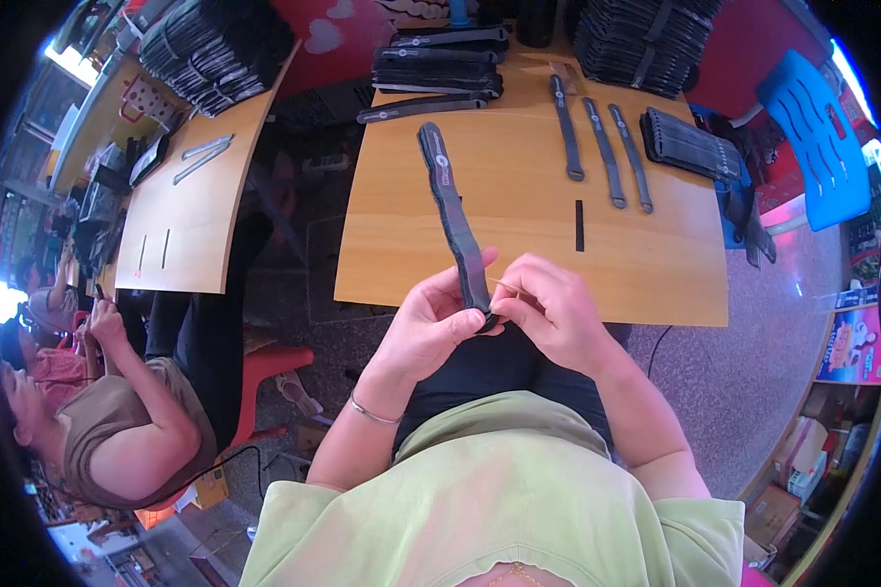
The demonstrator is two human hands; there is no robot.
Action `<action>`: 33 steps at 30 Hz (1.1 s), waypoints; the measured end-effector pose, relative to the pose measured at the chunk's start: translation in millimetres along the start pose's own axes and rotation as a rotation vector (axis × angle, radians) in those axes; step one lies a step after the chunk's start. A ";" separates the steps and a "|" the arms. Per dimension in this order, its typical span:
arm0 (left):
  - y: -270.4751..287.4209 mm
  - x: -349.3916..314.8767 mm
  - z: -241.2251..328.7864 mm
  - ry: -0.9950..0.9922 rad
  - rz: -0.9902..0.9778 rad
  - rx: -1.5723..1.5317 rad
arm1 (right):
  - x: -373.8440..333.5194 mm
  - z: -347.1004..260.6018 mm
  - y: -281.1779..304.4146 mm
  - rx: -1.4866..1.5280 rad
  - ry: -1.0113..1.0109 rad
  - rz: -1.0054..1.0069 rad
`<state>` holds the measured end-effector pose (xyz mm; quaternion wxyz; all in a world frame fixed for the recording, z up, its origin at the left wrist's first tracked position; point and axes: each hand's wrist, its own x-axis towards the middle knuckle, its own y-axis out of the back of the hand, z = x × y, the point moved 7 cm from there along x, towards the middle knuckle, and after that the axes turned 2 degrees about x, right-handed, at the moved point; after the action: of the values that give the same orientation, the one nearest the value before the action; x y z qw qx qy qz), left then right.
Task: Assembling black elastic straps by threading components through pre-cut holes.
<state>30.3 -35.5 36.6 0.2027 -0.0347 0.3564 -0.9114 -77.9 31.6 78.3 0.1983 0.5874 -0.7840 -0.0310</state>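
Observation:
My left hand [426,323] is closed round the near end of a long, thin stack of dark grey straps [452,213], its thumb pressed on top. The stack points away from me, tilted to the left, above the table's front edge. Close against that near end, my right hand [555,305] pinches a thin tan band [507,285] that looks like a rubber band. Whether the band loops round the straps is hidden by my fingers.
On the wooden table [519,166] lie several single straps [605,147], a strap bundle [692,145] and piled bundles [439,70]. A tall black stack [646,39] stands at the back. Another person [137,430] sits left beside a second table [191,215]. A blue chair [817,137] stands right.

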 end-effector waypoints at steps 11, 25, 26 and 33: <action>24.9 -6.1 -4.8 -0.125 0.224 0.042 | 0.3 -17.7 2.6 -0.214 0.215 0.003; 16.6 -8.3 -2.6 -0.178 0.119 0.231 | -5.4 -0.1 -1.1 -0.029 -0.046 0.005; 17.9 -7.7 -3.4 -0.179 0.119 0.232 | -6.0 -0.6 -1.3 -0.062 -0.027 0.031; 21.4 -4.4 0.0 -0.309 0.034 0.175 | -7.3 -9.4 -6.9 -0.108 0.091 0.194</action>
<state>41.7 -48.0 22.7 0.2727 -0.1504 0.2409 -0.9192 -66.6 38.0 83.0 0.2673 0.4980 -0.8245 -0.0272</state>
